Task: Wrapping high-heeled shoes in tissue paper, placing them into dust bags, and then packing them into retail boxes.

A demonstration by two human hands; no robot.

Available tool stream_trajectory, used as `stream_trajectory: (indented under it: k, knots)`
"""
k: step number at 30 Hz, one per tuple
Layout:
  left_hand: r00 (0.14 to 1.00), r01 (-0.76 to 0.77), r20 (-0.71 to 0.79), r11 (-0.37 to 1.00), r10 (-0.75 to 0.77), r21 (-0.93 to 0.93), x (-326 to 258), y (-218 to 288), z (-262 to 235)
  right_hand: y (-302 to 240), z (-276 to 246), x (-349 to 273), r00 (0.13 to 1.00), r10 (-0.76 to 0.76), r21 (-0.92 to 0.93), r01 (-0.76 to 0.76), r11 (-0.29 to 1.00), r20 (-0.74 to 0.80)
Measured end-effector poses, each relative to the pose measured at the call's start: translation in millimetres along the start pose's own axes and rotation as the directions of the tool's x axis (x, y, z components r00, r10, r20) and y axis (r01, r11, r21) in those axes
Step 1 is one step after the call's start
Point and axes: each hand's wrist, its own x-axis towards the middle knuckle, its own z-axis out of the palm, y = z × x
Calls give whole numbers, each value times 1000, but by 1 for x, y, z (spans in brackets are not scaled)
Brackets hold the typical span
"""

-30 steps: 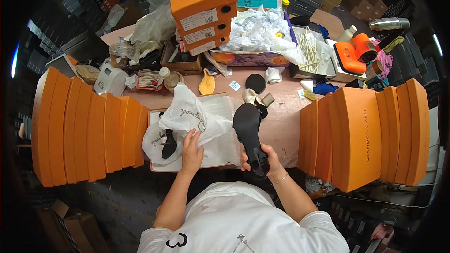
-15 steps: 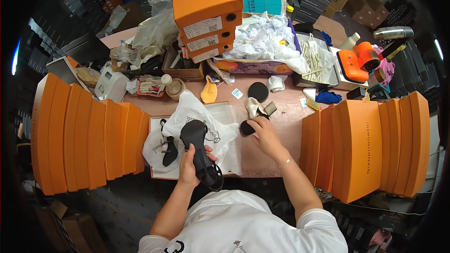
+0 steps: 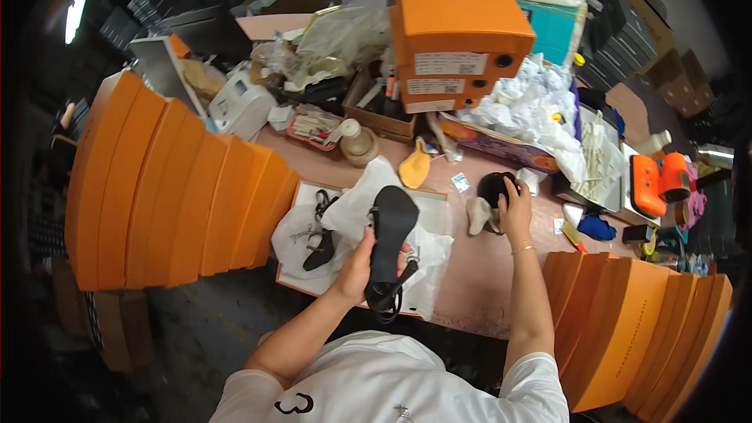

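My left hand (image 3: pixel 359 268) is closed around a black strappy sandal (image 3: pixel 393 223), held sole up with its straps hanging toward me. Beneath it lies an open shoebox (image 3: pixel 432 202) with white tissue paper (image 3: pixel 362 188); another black sandal (image 3: pixel 319 254) rests on the paper at the left. Farther right, my right hand (image 3: pixel 515 215) curls its fingers over a dark pad at a round black disc (image 3: pixel 495 185) on the table. The fingers partly cover the pad and disc, so their edges are hard to separate. A cream cloth (image 3: pixel 476 216) lies just left of that hand.
Orange shoeboxes stand in rows at the left (image 3: pixel 180 188) and right (image 3: pixel 619 329), with another stack (image 3: pixel 462 23) at the back. Behind the disc is a carton of crumpled white paper (image 3: pixel 533 102). A yellow cloth (image 3: pixel 413 164) and a bottle (image 3: pixel 357 145) are on the table (image 3: pixel 478 290).
My right hand has moved away from me, from beside the cream cloth to the round black disc, taking the dark pad along. The sandal stays in my left hand. The whole view has shifted and tilted.
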Motion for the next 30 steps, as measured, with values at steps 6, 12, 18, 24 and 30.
stream_trajectory:
  k: [6, 12, 18, 24, 30]
  knots:
    - [997, 27, 78, 982, -13, -186, -7, 5, -12, -106, -58, -14, 990, -133, 545, 91, 833, 38]
    - [984, 166, 117, 942, -137, -292, -23, -14, -8, -232, -100, -90, 702, -697, 662, 454, 596, 147]
    - [968, 199, 216, 916, -128, -349, -45, -41, -20, -194, -118, -144, 678, -684, 646, 399, 651, 270]
    - [999, -30, 12, 995, 31, -92, -56, -29, 11, -234, -112, -143, 816, -576, 672, 405, 620, 39]
    - [954, 110, 298, 946, -15, -305, -55, -41, -27, -193, -115, -177, 824, -540, 652, 315, 690, 173]
